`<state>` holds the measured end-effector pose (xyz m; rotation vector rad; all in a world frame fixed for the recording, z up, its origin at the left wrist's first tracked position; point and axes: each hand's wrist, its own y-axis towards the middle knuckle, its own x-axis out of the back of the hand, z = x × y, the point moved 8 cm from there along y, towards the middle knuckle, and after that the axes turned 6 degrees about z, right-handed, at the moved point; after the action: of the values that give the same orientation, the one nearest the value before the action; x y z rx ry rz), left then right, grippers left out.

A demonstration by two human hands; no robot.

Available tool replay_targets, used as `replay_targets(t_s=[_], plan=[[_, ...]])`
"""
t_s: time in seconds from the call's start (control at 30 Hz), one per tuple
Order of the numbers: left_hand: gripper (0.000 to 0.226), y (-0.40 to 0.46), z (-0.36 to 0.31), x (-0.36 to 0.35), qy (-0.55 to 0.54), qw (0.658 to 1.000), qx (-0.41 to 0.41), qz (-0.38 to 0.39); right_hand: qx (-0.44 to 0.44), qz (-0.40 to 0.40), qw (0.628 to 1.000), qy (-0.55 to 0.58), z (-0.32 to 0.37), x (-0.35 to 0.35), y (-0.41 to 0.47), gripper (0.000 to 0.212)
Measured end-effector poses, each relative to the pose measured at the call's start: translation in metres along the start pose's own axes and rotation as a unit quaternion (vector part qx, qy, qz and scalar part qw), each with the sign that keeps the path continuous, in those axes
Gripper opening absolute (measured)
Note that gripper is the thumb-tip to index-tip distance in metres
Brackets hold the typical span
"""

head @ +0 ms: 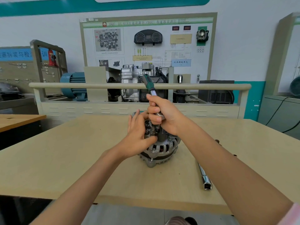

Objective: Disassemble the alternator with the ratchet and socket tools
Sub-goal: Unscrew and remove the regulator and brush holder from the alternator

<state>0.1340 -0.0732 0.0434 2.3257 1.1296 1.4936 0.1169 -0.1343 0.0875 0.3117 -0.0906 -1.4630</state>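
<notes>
A loose metal extension bar (pixel 204 177) is lying on the tan table (pixel 65 159) right of the alternator (pixel 159 150), with a training board (pixel 147 46) standing behind. The right hand (pixel 164 114) is gripping the ratchet (pixel 150 86) above the alternator at the table's middle. The left hand (pixel 138 135) is resting against its top, fingers mostly straight.

Training board (pixel 146 46) header partly legible: "BS-018", "(DSG)", Chinese text. Blue label (pixel 181 62) on board: "仪表控制单元". Far-left blue sign (pixel 16 54): Chinese, mirrored, partly blocked.
</notes>
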Motion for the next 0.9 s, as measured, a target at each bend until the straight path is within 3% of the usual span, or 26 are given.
replay_targets(t_s=[0.07, 0.17, 0.33, 0.53, 0.73, 0.9], plan=[[0.071, 0.002, 0.004, -0.003, -0.003, 0.999, 0.018, 0.044, 0.001, 0.004, 1.000, 0.004, 0.000, 0.000, 0.000, 0.037], [0.076, 0.002, 0.004, 0.004, -0.116, 0.991, -0.002, 0.061, 0.003, 0.008, 1.000, 0.002, -0.001, 0.000, 0.001, 0.037], [0.097, -0.005, 0.028, 0.024, -0.067, 0.996, 0.050, -0.037, 0.004, 0.005, 1.000, 0.004, -0.001, 0.001, -0.001, 0.036], [0.110, -0.003, 0.037, 0.021, -0.093, 0.994, 0.057, -0.031, 0.007, -0.001, 1.000, 0.012, 0.000, 0.003, -0.003, 0.035], [0.109, 0.007, 0.037, 0.020, -0.069, 0.995, 0.067, -0.021, 0.017, -0.017, 0.999, 0.028, 0.003, 0.010, -0.006, 0.036], [0.093, 0.012, 0.037, 0.018, -0.143, 0.987, 0.065, -0.037, 0.028, -0.030, 0.998, 0.045, 0.005, 0.019, -0.010, 0.036]])
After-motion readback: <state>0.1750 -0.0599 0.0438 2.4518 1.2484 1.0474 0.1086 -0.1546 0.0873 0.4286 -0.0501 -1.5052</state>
